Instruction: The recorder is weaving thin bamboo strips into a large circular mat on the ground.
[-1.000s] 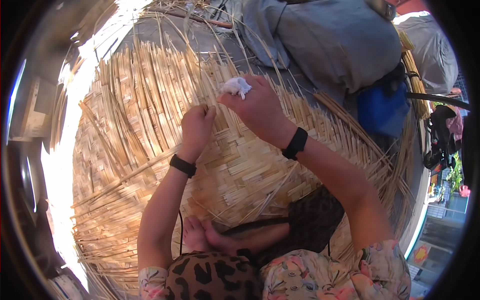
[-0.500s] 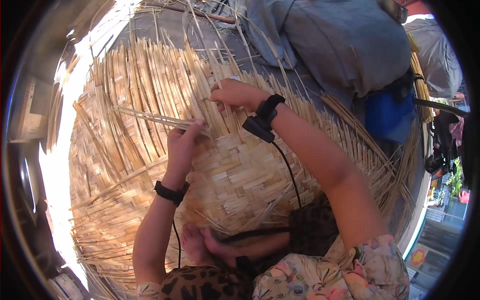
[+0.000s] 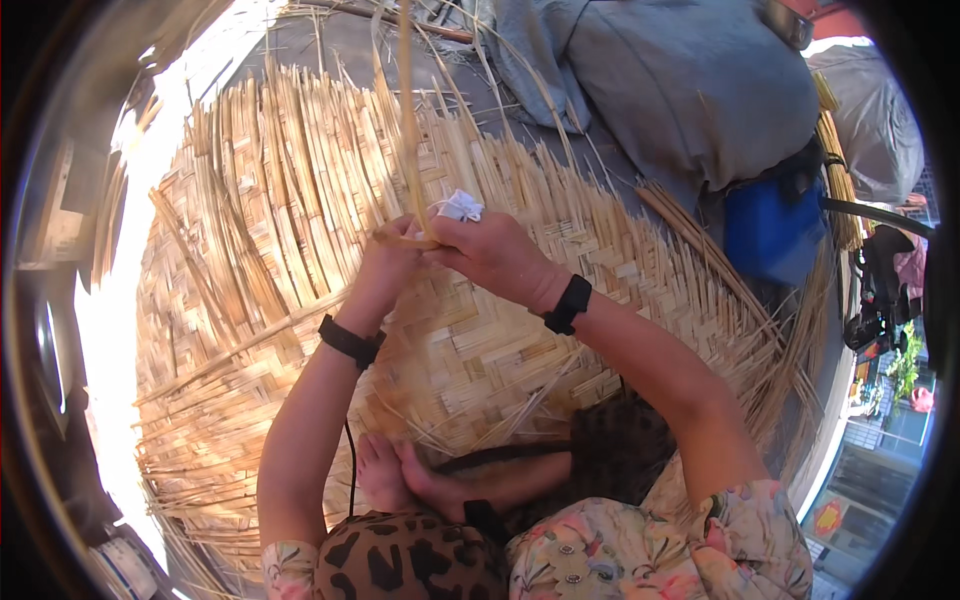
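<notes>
My left hand (image 3: pixel 390 262) and my right hand (image 3: pixel 495 250) are together above a large woven reed mat (image 3: pixel 490 345). Both are closed around a pale reed strip (image 3: pixel 409 130), bent where the fingers meet. Its long end rises toward the top edge and looks blurred. A white wrapping (image 3: pixel 461 206) shows at the fingers of my right hand; I cannot tell whether it is cloth or tape. Loose strip ends (image 3: pixel 310 125) stick out from the mat's far edge, beyond my hands.
Grey cloth (image 3: pixel 690 90) covers a bulky heap at the far right, beside a blue object (image 3: pixel 770 230). Loose reeds (image 3: pixel 710 260) lie along the mat's right edge. My bare feet (image 3: pixel 395 475) rest on the near part. A reed bundle (image 3: pixel 835 160) stands farther right.
My hands have come together, the right turning toward the left. The strip that lay leftward from my left hand is gone from there; a strip now rises upward from both hands.
</notes>
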Demonstrator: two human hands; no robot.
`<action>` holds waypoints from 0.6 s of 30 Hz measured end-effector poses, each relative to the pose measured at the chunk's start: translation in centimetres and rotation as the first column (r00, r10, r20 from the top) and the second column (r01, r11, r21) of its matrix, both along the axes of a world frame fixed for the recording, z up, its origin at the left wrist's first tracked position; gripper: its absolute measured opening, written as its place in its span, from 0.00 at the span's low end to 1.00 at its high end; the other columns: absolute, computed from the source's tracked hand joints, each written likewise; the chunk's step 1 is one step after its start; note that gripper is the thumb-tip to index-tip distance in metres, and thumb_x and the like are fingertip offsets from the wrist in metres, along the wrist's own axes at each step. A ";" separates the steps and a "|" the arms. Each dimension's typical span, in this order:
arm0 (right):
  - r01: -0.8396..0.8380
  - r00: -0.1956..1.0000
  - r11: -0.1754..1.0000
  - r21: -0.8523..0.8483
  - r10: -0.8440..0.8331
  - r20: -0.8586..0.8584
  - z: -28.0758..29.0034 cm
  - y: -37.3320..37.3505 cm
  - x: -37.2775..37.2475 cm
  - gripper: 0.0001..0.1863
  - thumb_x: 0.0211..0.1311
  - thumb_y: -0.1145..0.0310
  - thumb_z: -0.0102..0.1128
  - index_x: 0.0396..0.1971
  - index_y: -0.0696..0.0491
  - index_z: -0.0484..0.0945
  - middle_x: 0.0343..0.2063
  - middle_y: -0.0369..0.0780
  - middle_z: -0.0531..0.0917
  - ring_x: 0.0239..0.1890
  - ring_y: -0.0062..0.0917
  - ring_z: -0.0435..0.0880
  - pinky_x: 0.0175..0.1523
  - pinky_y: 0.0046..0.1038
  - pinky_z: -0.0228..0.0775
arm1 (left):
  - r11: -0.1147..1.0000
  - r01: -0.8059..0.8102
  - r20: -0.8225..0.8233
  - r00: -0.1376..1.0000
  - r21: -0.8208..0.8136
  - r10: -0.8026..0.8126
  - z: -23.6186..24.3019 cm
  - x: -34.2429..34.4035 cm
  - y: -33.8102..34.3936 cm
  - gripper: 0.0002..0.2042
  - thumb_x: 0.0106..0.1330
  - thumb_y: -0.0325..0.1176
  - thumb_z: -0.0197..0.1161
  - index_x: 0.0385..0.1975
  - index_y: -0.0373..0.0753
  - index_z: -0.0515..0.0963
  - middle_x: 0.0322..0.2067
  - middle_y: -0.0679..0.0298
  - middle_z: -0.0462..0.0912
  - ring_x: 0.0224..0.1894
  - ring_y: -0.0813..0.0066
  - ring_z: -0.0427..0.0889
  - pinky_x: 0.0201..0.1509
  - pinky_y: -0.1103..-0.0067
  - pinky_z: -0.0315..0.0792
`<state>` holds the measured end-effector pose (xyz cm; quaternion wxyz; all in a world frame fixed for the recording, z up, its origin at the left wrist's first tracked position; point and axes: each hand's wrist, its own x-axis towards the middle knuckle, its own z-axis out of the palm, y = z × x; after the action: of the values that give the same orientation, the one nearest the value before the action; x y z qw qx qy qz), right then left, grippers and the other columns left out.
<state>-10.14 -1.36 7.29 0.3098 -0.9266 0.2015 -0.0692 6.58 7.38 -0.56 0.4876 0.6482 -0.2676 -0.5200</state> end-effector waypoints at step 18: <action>0.071 0.785 0.997 0.000 -0.056 -0.616 2.9 -9.1 -6.9 0.16 0.63 0.54 0.63 0.41 0.50 0.85 0.38 0.41 0.87 0.42 0.36 0.86 0.48 0.36 0.76 | 0.754 0.655 0.917 0.265 0.055 -0.297 4.4 -3.5 0.5 0.23 0.58 0.33 0.66 0.56 0.40 0.76 0.57 0.57 0.79 0.55 0.57 0.79 0.64 0.54 0.65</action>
<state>-17.01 -10.50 10.19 0.2355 -0.8876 0.3233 0.2285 3.11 7.87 3.84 0.1902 0.6102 -0.7503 -0.1688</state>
